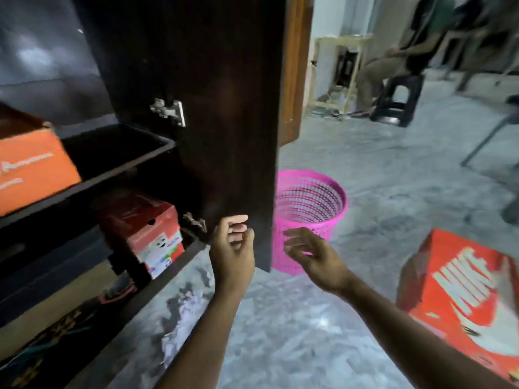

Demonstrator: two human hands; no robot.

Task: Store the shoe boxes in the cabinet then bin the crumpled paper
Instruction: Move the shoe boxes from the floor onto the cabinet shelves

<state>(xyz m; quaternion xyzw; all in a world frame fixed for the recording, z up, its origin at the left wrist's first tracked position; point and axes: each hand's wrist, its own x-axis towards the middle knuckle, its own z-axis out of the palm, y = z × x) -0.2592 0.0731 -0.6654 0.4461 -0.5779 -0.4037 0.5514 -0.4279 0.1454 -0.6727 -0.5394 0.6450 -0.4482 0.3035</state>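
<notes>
The dark cabinet stands open at the left, its door swung out in front of me. An orange shoe box sits on the upper shelf and a red and white shoe box on the shelf below. A red Nike shoe box lies on the floor at the right. White crumpled paper lies on the floor by the cabinet's base. My left hand is near the door's lower edge, fingers loosely curled, holding nothing. My right hand hovers with fingers relaxed in front of the pink basket.
The pink mesh basket stands on the grey marbled floor just behind the door. A person sits on a dark stool at the back right. A metal chair leg slants in from the right edge. Dark bags fill the cabinet's bottom.
</notes>
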